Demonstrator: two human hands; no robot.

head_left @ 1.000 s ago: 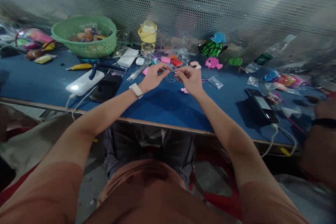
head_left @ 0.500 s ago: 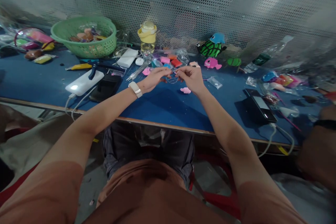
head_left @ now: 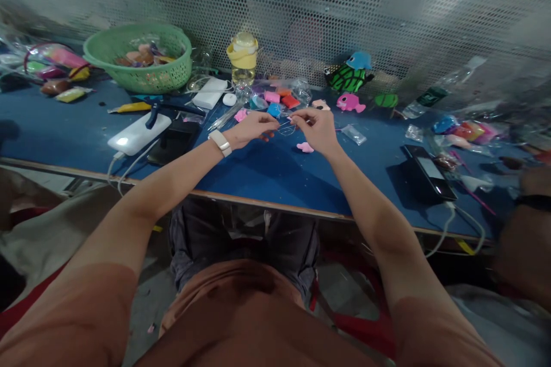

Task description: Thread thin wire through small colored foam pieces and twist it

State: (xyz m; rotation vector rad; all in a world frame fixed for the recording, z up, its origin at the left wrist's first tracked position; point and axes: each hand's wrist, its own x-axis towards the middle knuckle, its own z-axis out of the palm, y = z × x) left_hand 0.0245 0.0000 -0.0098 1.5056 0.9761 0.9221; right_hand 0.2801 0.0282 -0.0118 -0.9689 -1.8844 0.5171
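A thin wire (head_left: 287, 131), bent into a loose loop, spans the small gap between my two hands above the blue table. My left hand (head_left: 255, 127), with a white band on its wrist, pinches one end of it between thumb and fingers. Thumb and forefinger of my right hand (head_left: 316, 128) are closed on the other end, where a tiny pale pink bit shows, too small to make out. Below the right hand lies a pink clay piece (head_left: 305, 148) on the table. Just behind the hands are a blue clay packet (head_left: 274, 110) and a pink lump (head_left: 240, 115).
A green basket (head_left: 142, 75) holding packets stands at the back left, beside a yellow-lidded bottle (head_left: 243, 60). White power banks (head_left: 138, 133) and a phone lie left. Clay fish (head_left: 350, 102), a plastic bottle (head_left: 430, 97) and a black device (head_left: 428, 173) are right. A co-worker's arm (head_left: 523, 241) shows far right.
My left hand has drawn slightly left, widening the gap between the hands and showing more of the wire. The right hand stays nearly in place.
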